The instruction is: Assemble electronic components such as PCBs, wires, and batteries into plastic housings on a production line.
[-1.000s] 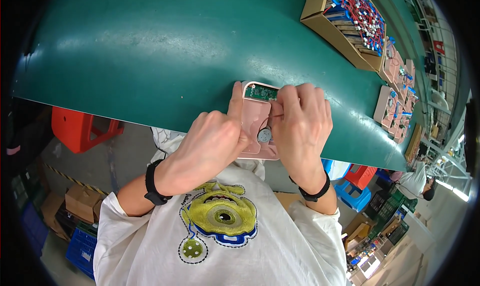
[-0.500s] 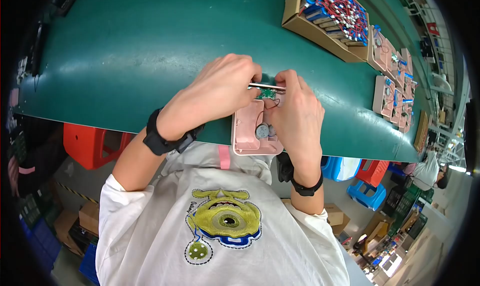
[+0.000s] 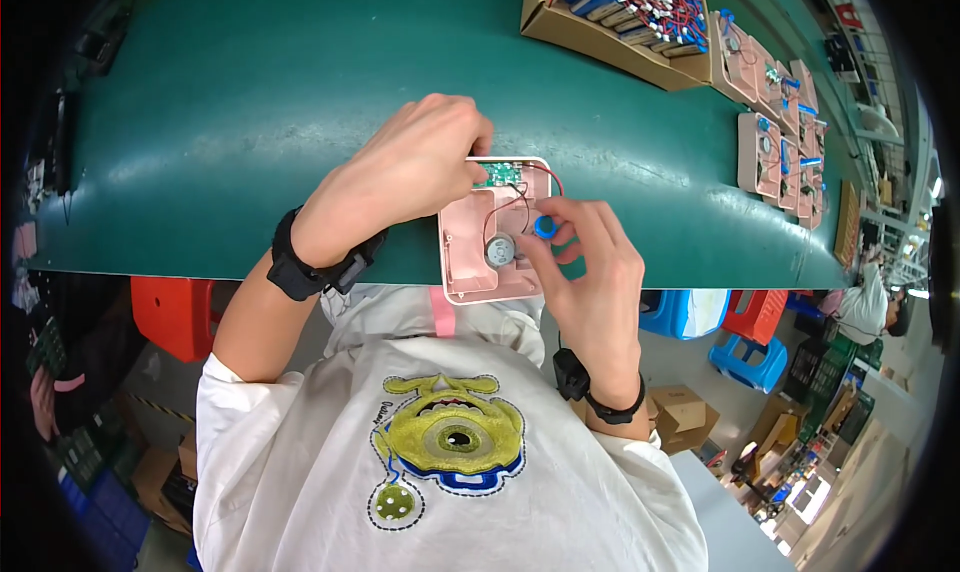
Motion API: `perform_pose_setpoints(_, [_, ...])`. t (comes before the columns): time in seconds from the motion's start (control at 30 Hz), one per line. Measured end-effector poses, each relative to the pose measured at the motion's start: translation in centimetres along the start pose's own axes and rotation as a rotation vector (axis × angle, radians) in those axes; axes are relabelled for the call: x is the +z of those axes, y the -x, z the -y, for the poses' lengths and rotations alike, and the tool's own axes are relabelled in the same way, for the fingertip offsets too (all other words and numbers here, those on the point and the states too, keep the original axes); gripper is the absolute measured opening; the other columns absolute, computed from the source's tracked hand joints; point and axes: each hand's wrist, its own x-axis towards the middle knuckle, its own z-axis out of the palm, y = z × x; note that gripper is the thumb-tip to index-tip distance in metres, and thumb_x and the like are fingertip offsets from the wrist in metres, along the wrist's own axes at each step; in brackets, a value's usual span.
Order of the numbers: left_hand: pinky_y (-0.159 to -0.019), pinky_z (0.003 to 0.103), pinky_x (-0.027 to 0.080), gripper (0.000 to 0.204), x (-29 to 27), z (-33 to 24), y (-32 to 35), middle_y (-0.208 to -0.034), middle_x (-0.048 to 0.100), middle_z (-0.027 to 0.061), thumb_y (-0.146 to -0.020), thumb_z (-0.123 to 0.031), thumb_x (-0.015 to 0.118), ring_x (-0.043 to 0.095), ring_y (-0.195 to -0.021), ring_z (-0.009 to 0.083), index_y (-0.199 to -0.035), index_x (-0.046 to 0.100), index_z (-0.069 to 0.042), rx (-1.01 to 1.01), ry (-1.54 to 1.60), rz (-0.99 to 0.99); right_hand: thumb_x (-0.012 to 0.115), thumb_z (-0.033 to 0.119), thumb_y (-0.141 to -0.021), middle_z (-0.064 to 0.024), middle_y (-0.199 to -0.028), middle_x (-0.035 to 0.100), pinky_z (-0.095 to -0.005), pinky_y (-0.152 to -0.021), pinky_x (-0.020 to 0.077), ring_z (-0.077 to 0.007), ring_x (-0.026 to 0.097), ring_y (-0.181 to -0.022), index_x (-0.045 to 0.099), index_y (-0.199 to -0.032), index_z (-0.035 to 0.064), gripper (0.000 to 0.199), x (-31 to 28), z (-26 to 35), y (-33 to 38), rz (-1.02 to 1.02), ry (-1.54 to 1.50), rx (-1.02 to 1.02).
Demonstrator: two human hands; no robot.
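A pink plastic housing [image 3: 452, 284] lies open side up at the near edge of the green bench. In it are a green circuit board [image 3: 502, 175] at the far end, thin red and black wires, and a round grey metal part [image 3: 499, 251]. My left hand [image 3: 420, 162] grips the housing's far left corner, with the fingertips partly hidden beside the board. Between thumb and fingers of my right hand [image 3: 600, 267], a blue cylindrical battery [image 3: 545, 227] is pinched end-on at the housing's right side. A red wire loops from the board toward it.
A cardboard box [image 3: 620, 54] full of blue batteries with red leads stands at the far right. Beside it, several similar pink housings [image 3: 760, 157] hold wired parts. Red stools [image 3: 172, 317] and blue stools [image 3: 683, 314] stand below the bench [image 3: 300, 92].
The board, earlier held up on edge between both hands, now sits in the housing's far end. My right hand has come nearer and now holds the blue battery.
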Motion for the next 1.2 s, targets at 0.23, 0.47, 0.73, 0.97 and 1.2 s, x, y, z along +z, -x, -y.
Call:
perform_pose_setpoints(0.23, [-0.088, 0.051, 0.056, 0.025, -0.4, -0.4, 0.4, -0.110, 0.075, 0.0244, -0.085, 0.000, 0.080, 0.071, -0.105, 0.0443, -0.110, 0.078, 0.002, 0.018, 0.013, 0.030, 0.080, 0.002, -0.092, -0.0096, -0.107, 0.070, -0.0320, -0.070, 0.0555, -0.0195, 0.069, -0.084, 0.076, -0.113, 0.0011, 0.022, -0.7, -1.1, -0.4, -0.096, -0.207, -0.120])
perform_pose_setpoints(0.47, [-0.076, 0.045, 0.050, 0.028, 0.6, 0.5, 1.0, -0.091, 0.064, 0.0143, -0.089, -0.001, 0.078, 0.062, -0.083, 0.0323, -0.116, 0.075, -0.002, 0.109, 0.002, -0.022, 0.077, 0.005, -0.093, -0.0079, -0.098, 0.063, -0.0390, -0.059, 0.0533, -0.0261, 0.069, -0.070, 0.079, -0.107, 0.0080, 0.014, -0.5, -0.1, -1.1, 0.018, 0.295, -0.172])
perform_pose_setpoints(0.73, [-0.071, 0.040, 0.047, 0.026, 0.9, 0.4, 1.3, -0.092, 0.058, 0.0098, -0.089, 0.002, 0.077, 0.056, -0.079, 0.0260, -0.113, 0.068, -0.002, 0.077, 0.153, -0.028, 0.080, 0.009, -0.090, -0.0077, -0.092, 0.061, -0.0423, -0.054, 0.0517, -0.0303, 0.068, -0.063, 0.079, -0.098, 0.0092, 0.008, 1.7, -0.5, -0.6, -0.037, 0.540, -0.168])
perform_pose_setpoints(0.97, [-0.081, 0.045, 0.050, 0.028, 1.2, 0.4, 1.5, -0.098, 0.058, 0.0111, -0.087, 0.010, 0.069, 0.060, -0.090, 0.0324, -0.110, 0.062, -0.004, 0.153, 0.277, -0.085, 0.082, 0.009, -0.086, -0.0078, -0.092, 0.061, -0.0431, -0.056, 0.0523, -0.0302, 0.069, -0.064, 0.080, -0.095, 0.0093, 0.009, 2.8, -0.6, -0.4, -0.097, 0.432, -0.131])
perform_pose_setpoints(1.2, [-0.083, 0.044, 0.050, 0.035, 1.8, 1.7, 1.2, -0.106, 0.056, 0.0114, -0.086, 0.014, 0.065, 0.060, -0.098, 0.0313, -0.110, 0.078, -0.007, 0.232, 0.284, 0.019, 0.081, 0.006, -0.080, -0.0088, -0.089, 0.063, -0.0436, -0.059, 0.0535, -0.0307, 0.069, -0.064, 0.082, -0.094, 0.0111, 0.015, 2.2, -0.5, -0.8, 0.014, 0.428, -0.234])
